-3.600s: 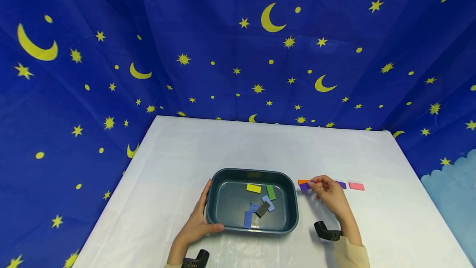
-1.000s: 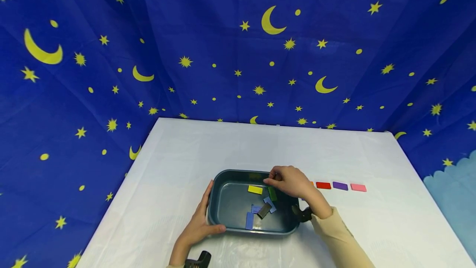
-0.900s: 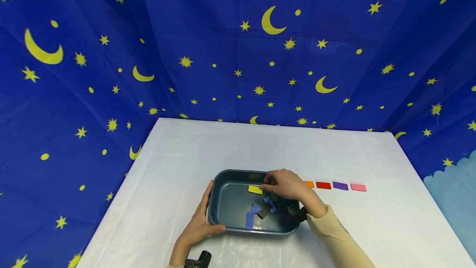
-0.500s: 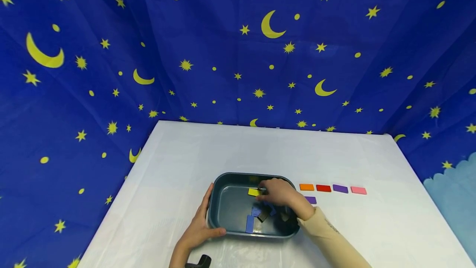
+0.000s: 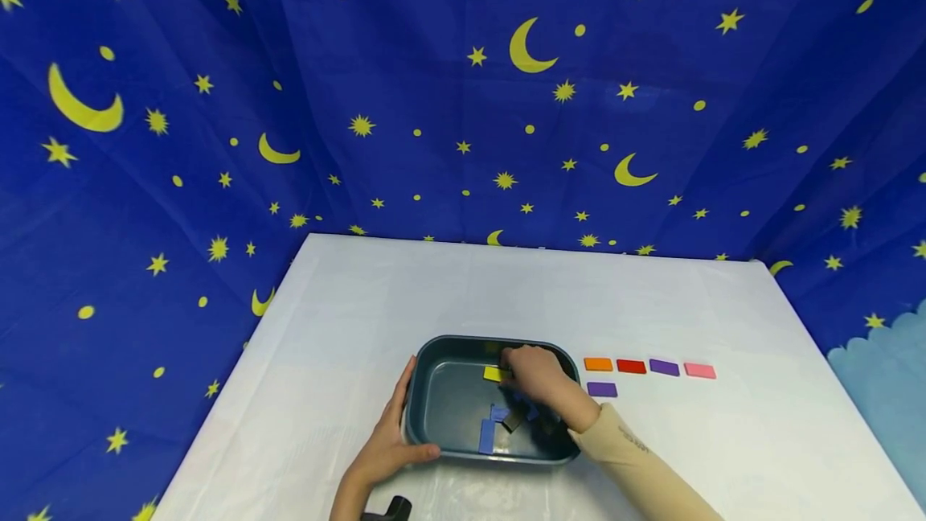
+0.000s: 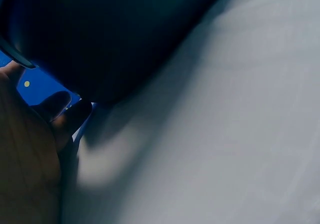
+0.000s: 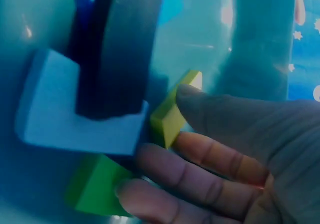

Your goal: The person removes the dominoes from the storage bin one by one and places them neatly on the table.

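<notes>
Picking, we'd say — left grip (image 5: 386, 439) holding the tray (image 5: 446, 400), right grip (image 5: 538, 375) half-closed at the yellow block (image 5: 493, 374), hold unclear — firm pinch next!

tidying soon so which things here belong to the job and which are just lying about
Likely in the job:
tray, held by left hand
yellow block, at right hand
other tray blocks
table blocks, set right of tray

Likely just surroundings:
curtain
white tablecloth
</notes>
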A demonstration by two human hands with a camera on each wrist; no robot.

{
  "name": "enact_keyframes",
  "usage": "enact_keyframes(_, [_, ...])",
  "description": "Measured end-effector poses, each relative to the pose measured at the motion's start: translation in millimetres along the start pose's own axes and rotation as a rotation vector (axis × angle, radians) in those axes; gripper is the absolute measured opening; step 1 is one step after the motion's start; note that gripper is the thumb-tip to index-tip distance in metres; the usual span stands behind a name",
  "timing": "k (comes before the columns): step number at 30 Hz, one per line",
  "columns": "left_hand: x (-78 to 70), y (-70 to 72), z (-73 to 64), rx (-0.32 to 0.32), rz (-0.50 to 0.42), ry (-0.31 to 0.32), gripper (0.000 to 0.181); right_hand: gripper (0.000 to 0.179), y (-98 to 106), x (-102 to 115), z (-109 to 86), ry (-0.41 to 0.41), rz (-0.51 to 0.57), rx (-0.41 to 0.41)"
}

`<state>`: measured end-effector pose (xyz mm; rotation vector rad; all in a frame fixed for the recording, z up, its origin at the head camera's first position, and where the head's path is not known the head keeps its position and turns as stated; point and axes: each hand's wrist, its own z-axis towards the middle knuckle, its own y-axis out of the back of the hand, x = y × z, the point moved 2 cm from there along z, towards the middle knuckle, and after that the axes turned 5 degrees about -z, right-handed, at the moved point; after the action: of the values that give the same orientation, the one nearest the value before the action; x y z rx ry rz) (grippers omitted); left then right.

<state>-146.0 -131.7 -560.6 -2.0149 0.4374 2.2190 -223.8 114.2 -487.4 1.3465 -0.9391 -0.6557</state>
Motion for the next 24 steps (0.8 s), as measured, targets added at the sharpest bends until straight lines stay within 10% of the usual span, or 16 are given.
enact_keyframes(16, [-0.8,2.6,-2.5,0.003,-0.003,-0.008,0.122,0.027,-13,3,4.4,0.125,0.022,-0.03])
enact_keyframes(24, [-0.3,1.4,-0.2,0.022,-0.008,-0.009,0.121,0.026,-13,-1,2.5,-0.005,0.062,0.038])
